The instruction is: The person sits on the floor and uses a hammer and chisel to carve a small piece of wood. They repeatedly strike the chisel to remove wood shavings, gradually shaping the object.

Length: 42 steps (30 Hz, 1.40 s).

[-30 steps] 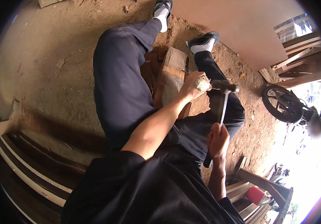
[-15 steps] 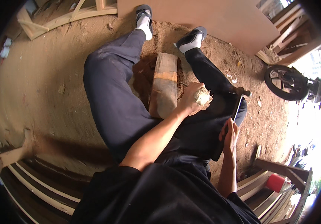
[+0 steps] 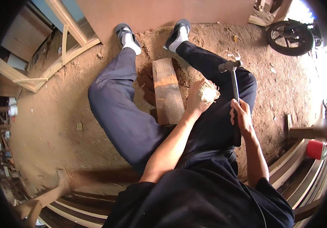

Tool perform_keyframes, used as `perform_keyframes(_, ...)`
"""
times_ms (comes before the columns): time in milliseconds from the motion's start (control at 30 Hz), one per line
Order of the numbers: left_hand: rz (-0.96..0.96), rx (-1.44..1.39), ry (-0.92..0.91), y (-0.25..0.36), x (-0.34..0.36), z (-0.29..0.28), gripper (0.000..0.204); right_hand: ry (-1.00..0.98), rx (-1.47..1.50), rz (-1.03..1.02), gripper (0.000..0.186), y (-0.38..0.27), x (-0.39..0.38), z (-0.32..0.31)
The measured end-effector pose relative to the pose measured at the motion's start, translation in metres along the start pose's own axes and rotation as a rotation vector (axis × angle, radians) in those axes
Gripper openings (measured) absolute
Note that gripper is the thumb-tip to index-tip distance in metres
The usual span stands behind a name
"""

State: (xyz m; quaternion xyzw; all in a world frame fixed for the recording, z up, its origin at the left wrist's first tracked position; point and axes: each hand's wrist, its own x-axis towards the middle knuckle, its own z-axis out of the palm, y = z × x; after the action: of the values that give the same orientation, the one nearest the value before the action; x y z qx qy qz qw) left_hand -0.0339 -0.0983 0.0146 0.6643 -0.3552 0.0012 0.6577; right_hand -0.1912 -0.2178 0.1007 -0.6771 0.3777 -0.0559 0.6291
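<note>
My left hand is closed around what looks like a wooden-handled chisel. Its pale, frayed handle end points up at me, and the hand hides the rest. Over my right thigh, my right hand grips a claw hammer by its dark handle. The hammer's metal head is up and away from me, to the right of the frayed handle and apart from it. Between my legs lies a thick, worn wooden block with a lighter orange band across it, just left of my left hand.
A large brown board stands beyond my feet. Pale timber frames are at the far left. A motorcycle wheel shows at the far right. Slatted wood and a red container are at the near right.
The view has shifted and turned. My right hand has raised the hammer, its head now more upright and closer to the frayed handle end. Both hands keep their grip.
</note>
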Motion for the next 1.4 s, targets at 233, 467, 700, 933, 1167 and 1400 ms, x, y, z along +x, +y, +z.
perform_keyframes(233,0.045,0.332,0.24,0.004,0.029,-0.028,0.016,0.009,-0.012,-0.017,0.033,0.002,0.004,0.005)
perform_keyframes(467,-0.503,-0.063,0.557,0.063,0.062,-0.083,0.019,0.003,0.029,-0.031,0.025,0.017,0.009,-0.006)
perform_keyframes(700,-0.202,-0.419,0.669,0.014,0.065,-0.155,0.028,-0.048,-0.014,0.013,0.024,0.01,0.009,-0.001)
perform_keyframes(933,-0.281,-0.441,0.628,-0.013,0.047,-0.157,0.02,-0.093,-0.038,0.054,0.027,0.003,0.012,0.0)
perform_keyframes(1167,-0.333,-0.465,0.624,-0.029,0.044,-0.156,0.016,-0.109,-0.064,0.11,0.028,-0.005,0.02,0.001)
perform_keyframes(1400,-0.389,-0.441,0.635,-0.033,0.046,-0.162,0.016,-0.123,-0.055,0.151,0.031,-0.009,0.026,0.002)
